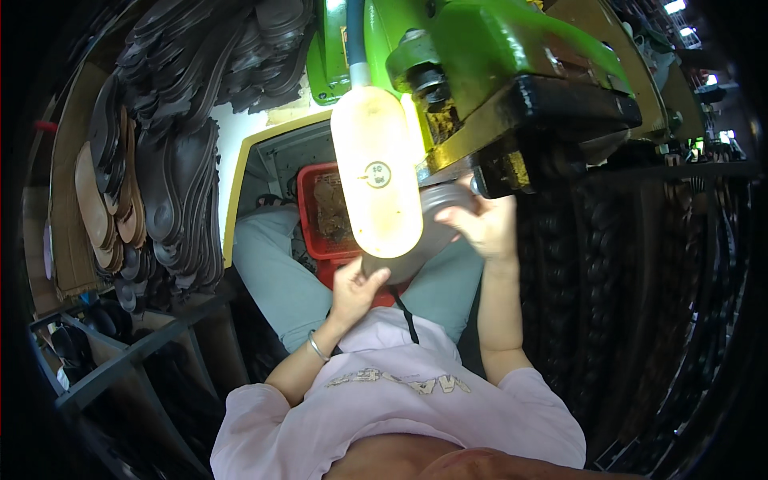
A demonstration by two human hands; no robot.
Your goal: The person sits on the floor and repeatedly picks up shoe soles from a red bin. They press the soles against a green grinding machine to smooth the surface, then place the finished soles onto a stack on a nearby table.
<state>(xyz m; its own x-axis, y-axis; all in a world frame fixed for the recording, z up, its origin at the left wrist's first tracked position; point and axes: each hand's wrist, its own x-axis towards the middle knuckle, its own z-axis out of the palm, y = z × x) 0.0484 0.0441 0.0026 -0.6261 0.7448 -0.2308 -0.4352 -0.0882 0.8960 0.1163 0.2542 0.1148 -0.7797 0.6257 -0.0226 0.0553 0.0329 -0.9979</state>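
Observation:
A grey-brown shoe sole (430, 234) hangs over my lap, tilted, beneath the green machine (496, 48). Its near-left end is closed between the thumb and fingers of my left hand (354, 293). At the far-right end, close to the machine's dark metal working part (500, 172), my right hand (490, 226) grips the sole with the thumb on top. A bright oblong lamp (376, 200) covers part of the sole from above. Whether the sole touches the machine cannot be made out.
Stacks of dark soles (172, 192) fill a cardboard box at the left, with tan ones (94, 210) beside them. A red basket (304, 210) holding brownish scraps sits beyond my knees. Grey divided shelving (132, 356) stands lower left; dark rows line the right.

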